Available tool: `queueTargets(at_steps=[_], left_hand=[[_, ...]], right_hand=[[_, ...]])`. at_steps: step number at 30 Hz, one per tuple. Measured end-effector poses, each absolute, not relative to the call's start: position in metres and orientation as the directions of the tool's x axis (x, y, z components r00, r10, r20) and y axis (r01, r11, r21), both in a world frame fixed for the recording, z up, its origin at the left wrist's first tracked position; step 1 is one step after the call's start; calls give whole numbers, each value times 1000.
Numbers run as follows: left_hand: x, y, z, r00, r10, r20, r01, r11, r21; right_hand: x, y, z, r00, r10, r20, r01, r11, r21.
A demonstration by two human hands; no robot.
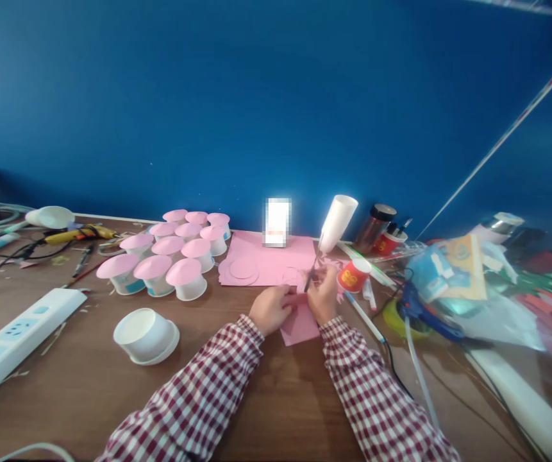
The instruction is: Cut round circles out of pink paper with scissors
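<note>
My left hand point(270, 309) grips one side of a small pink paper piece point(301, 326) lying on the brown table point(78, 391). My right hand point(322, 295) is closed around a thin dark tool, probably scissors point(310, 277), whose tip points up and away over the pink paper. Both sleeves are red-and-white checked. Just beyond my hands lie pink paper sheets point(266, 260) with circles drawn or cut in them.
Several white cups capped with pink discs point(170, 253) stand at the left. A tipped white cup point(145, 335), a power strip point(13, 340), a glue gun point(78, 234), a stack of white cups point(337, 221), a red cup point(353, 274) and plastic-bag clutter point(463, 289) surround the work spot.
</note>
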State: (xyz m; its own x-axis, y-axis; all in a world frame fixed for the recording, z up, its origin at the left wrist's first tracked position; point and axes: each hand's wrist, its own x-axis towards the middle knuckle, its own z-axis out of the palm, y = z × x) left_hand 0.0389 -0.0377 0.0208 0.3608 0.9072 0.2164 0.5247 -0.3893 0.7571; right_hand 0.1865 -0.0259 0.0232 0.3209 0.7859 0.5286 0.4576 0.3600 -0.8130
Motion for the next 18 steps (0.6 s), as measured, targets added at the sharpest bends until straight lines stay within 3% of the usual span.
queueTargets(at_steps=[2,4,6,8,12,18], left_hand=[[33,-30,24,173,954,245,311,-289,906],[29,-23,28,-53,987,151,-38,-153,987],[26,-18,29,-134,990,-39,-413,-20,910],[24,-15,27,-81,980,-181,-644,87,760],[20,-12,18,31,964,-264,-776,190,601],[19,-4,16,95,978,-184,-729,195,657]], right_hand=[[187,-24,23,346,793,501,460,322,-827],[188,-21,21,371,817,442,394,292,-871],[187,-17,16,387,843,373,279,279,-919],[186,-15,12,370,867,332,203,274,-940],[180,-15,10,285,917,279,125,253,-959],[172,-20,14,244,938,247,52,242,-969]])
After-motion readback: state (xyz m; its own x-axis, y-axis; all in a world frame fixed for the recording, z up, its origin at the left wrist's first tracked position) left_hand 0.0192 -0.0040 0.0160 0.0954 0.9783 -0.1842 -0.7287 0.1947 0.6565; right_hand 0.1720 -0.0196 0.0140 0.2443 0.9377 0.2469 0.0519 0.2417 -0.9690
